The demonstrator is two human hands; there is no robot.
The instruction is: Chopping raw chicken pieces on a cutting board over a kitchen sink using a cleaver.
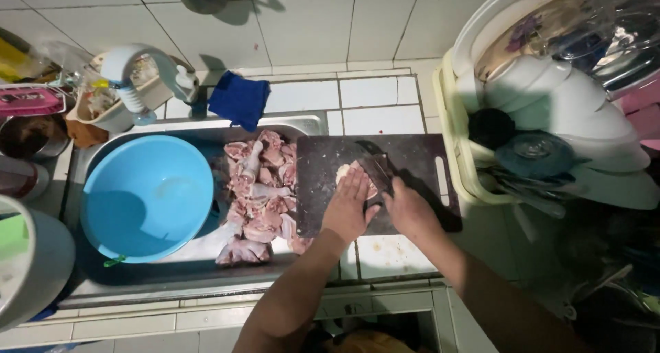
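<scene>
White tiled counter, steel sink [302, 124] at left. Dark rectangular board [412, 160] spans sink edge and tiles, its right half bare. Left hand [348, 205] flat, fingers spread, presses pale meat [346, 171] on board. Right hand [410, 212] is closed on knife [377, 171], blade against meat. Raw pieces [260, 195] piled in sink beside round blue bowl [146, 196]; dish rack [454, 147] crowds board's right edge.

Dim, uneven indoor light; wide-angle view with bent edges.

Light falls from above and behind the wearer, brightest on the white wall tiles [302, 23] and the blue basin [148, 195]. A head-shaped shadow sits on the wall at top. The lower right corner is near black, detail lost. Glare shows on the stacked plates [570, 112]. The dark cutting board [412, 160] swallows the knife's outline. Tile lines curve toward the frame edges; overall soft and slightly grainy.
</scene>
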